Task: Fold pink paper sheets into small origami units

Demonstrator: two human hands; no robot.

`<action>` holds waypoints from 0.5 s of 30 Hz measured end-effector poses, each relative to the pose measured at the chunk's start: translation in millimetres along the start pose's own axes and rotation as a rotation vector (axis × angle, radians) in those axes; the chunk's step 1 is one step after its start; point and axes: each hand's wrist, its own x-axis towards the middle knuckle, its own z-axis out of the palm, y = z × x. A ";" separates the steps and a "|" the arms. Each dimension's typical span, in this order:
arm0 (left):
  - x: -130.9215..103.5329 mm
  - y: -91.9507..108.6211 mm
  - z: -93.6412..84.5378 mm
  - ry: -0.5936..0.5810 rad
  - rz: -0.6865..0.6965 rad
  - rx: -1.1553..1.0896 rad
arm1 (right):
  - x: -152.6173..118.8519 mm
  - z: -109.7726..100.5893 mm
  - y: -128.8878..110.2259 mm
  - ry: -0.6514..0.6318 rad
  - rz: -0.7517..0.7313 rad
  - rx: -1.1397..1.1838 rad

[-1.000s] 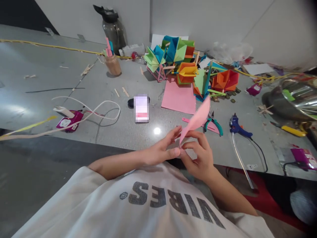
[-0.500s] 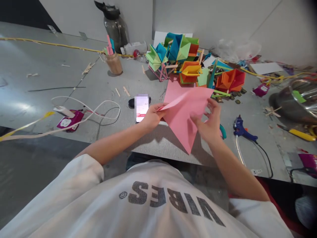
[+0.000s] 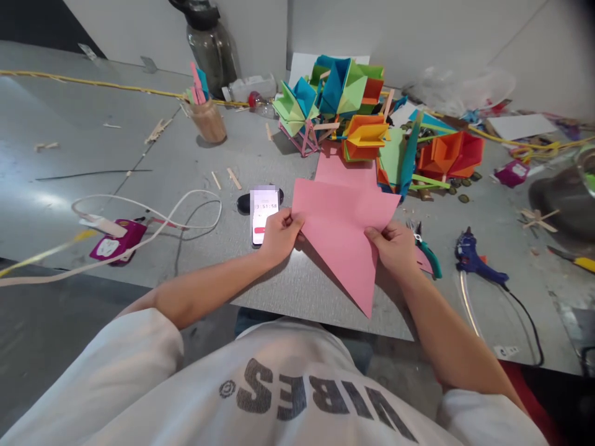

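Note:
A sheet of pink paper [image 3: 341, 235] is held up over the front edge of the table, one pointed corner hanging toward me. My left hand [image 3: 282, 234] pinches its left edge between thumb and fingers. On the right edge my right hand [image 3: 395, 244] is closed, thumb on top and fingers behind the sheet. Another pink sheet [image 3: 346, 166] lies flat on the table behind it. Just left of my left hand is a lit phone [image 3: 260, 214], resting against a dark rounded object [image 3: 244, 203]. Teal-handled pliers [image 3: 432, 259] lie beside my right hand.
Folded coloured-paper shapes [image 3: 337, 87] stand at the back. A blue glue gun [image 3: 476, 257] and a metal pot [image 3: 558, 201] are on the right. Leftward are a jar of sticks [image 3: 209, 122], a large jug [image 3: 211, 56] and a purple power adapter [image 3: 118, 241] with a white cable.
The pink paper has turned flatter toward me, its lower corner moving down and right. My right hand has shifted from spread fingers to a grip on the edge. The view has shifted slightly.

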 end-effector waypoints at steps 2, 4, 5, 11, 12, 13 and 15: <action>-0.1 1.6 -1.3 -0.005 -0.013 0.031 | -1.4 -3.5 2.3 0.042 -0.005 0.018; -1.3 2.1 -1.1 -0.007 -0.024 0.055 | -3.4 -6.6 4.0 0.031 0.040 0.062; -2.2 1.9 -0.7 -0.009 -0.028 0.057 | -4.5 -7.9 4.9 0.008 0.076 0.081; -4.4 -0.3 0.5 -0.033 -0.047 0.053 | -7.0 -11.1 8.6 -0.061 0.132 0.093; -3.8 -0.1 0.4 -0.038 -0.043 0.044 | -7.0 -11.1 8.1 -0.068 0.130 0.110; -3.1 0.4 0.2 -0.042 -0.032 0.029 | -7.2 -11.0 7.1 -0.076 0.128 0.127; -1.6 2.5 -0.1 -0.066 -0.001 -0.010 | -8.3 -10.9 4.5 -0.086 0.117 0.145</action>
